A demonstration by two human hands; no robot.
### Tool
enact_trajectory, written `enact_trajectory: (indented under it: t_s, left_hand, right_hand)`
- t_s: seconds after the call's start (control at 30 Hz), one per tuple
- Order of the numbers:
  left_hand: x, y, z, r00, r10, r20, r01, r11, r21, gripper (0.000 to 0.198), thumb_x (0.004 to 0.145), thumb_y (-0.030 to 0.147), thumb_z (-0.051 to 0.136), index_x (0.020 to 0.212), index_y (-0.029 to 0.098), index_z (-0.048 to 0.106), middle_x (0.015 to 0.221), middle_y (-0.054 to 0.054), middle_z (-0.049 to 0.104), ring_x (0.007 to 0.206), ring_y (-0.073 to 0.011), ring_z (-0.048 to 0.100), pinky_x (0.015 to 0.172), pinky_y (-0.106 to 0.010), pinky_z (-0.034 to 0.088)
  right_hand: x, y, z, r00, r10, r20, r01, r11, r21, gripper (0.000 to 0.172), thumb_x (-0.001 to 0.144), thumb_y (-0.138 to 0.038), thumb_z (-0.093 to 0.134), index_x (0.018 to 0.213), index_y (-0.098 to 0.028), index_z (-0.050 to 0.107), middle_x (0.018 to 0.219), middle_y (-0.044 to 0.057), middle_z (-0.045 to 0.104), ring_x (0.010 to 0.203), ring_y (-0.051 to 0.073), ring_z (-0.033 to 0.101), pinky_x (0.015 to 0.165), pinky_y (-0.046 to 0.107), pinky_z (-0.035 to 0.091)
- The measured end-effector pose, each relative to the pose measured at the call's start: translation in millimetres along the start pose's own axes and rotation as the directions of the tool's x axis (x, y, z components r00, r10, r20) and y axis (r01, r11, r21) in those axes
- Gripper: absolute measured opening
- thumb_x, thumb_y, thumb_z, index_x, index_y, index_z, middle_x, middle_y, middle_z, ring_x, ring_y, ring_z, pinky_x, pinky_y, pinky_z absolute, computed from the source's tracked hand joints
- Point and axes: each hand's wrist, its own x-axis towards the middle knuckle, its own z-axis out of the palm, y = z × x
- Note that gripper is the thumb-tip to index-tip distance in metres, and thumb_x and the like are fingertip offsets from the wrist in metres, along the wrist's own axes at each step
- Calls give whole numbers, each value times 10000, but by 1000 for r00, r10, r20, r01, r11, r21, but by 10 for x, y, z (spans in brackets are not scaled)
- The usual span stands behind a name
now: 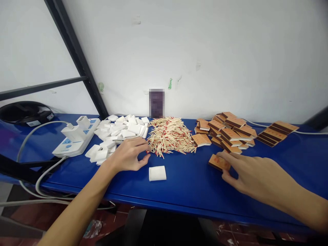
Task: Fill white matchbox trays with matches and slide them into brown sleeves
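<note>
My left hand [129,155] rests on the blue table [189,181] at the left edge of a heap of red-tipped matches [170,136], fingers curled in a pinch; what they hold is too small to make out. A single white inner tray [157,173] lies just in front of that hand. My right hand [246,171] grips one orange matchbox sleeve [218,162] by its right end, flat on the table. Behind it lies a pile of orange matchbox sleeves [228,131]. A pile of white inner trays [119,135] sits left of the matches.
A white power strip [75,138] with plugs and grey cables lies at the left. A neat stack of orange sleeves [276,132] stands at the far right. A black round object [24,112] sits at the far left, dark metal struts rise behind it, and a white wall backs the table.
</note>
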Motion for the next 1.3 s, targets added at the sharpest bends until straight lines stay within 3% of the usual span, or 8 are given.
enact_trajectory:
  t_s: [0.17, 0.3, 0.4, 0.57, 0.7, 0.83, 1.03, 1.3]
  left_hand:
    - [43, -81, 65, 991, -104, 87, 93, 988, 122, 211, 894, 283, 539, 877, 149, 701, 818, -67, 652, 728, -199, 620, 613, -311, 466]
    - [58, -86, 107, 973, -176, 147, 146, 970, 195, 227, 923, 324, 560, 913, 164, 721, 887, -72, 646, 760, -212, 622, 629, -319, 455]
    - [65, -77, 125, 963, -193, 189, 151, 964, 219, 226, 938, 335, 568, 899, 174, 722, 885, -62, 632, 771, -208, 614, 671, -328, 460]
    - [41, -69, 131, 953, -211, 218, 160, 960, 231, 223, 961, 298, 543, 921, 182, 729, 911, -64, 625, 811, -212, 611, 735, -347, 467]
    - [-5, -60, 129, 947, -230, 224, 180, 958, 225, 213, 959, 258, 530, 958, 194, 733, 890, -59, 613, 834, -222, 607, 762, -359, 472]
    - [-61, -23, 121, 940, -260, 220, 214, 953, 213, 212, 958, 244, 526, 970, 194, 731, 896, -61, 610, 818, -217, 601, 748, -353, 476]
    - [-158, 88, 91, 929, -311, 200, 279, 945, 173, 209, 965, 237, 524, 1029, 193, 718, 921, -55, 618, 851, -215, 615, 749, -344, 493]
    - [-174, 244, 79, 912, -339, 233, 327, 941, 89, 202, 969, 234, 516, 993, 193, 713, 951, -55, 625, 911, -216, 607, 814, -366, 508]
  right_hand:
    - [1, -44, -12, 998, -54, -26, 56, 996, 68, 214, 847, -272, 453, 974, -225, 619, 911, 73, 735, 447, 188, 574, 434, 293, 163]
    - [216, -159, -73, 993, -58, -104, 71, 989, 131, 278, 900, -264, 430, 1101, -208, 613, 1137, 86, 706, 577, 196, 636, 433, 315, 292]
    - [465, -169, -28, 982, -90, -169, 116, 981, 154, 313, 901, -235, 450, 1161, -165, 610, 1180, 130, 677, 829, 263, 671, 616, 351, 458]
    - [811, -50, 227, 978, -164, -126, 189, 957, 219, 301, 956, -284, 475, 1192, -179, 629, 1289, 162, 606, 1075, 310, 610, 839, 423, 476]
    - [879, 18, 360, 987, -156, -32, 160, 960, 230, 251, 974, -267, 448, 1074, -192, 665, 1129, 123, 662, 948, 261, 631, 769, 375, 460]
    - [853, 68, 381, 992, -125, -30, 128, 982, 139, 246, 956, -244, 468, 1022, -159, 690, 989, 139, 688, 975, 296, 597, 834, 401, 428]
    - [848, 147, 390, 994, -112, 8, 110, 987, 113, 240, 939, -179, 464, 1008, -125, 688, 945, 141, 697, 910, 278, 613, 782, 370, 425]
    - [761, -140, 164, 969, -124, -213, 171, 961, 219, 228, 941, -202, 485, 1023, -160, 694, 1084, 129, 707, 985, 277, 635, 831, 403, 455]
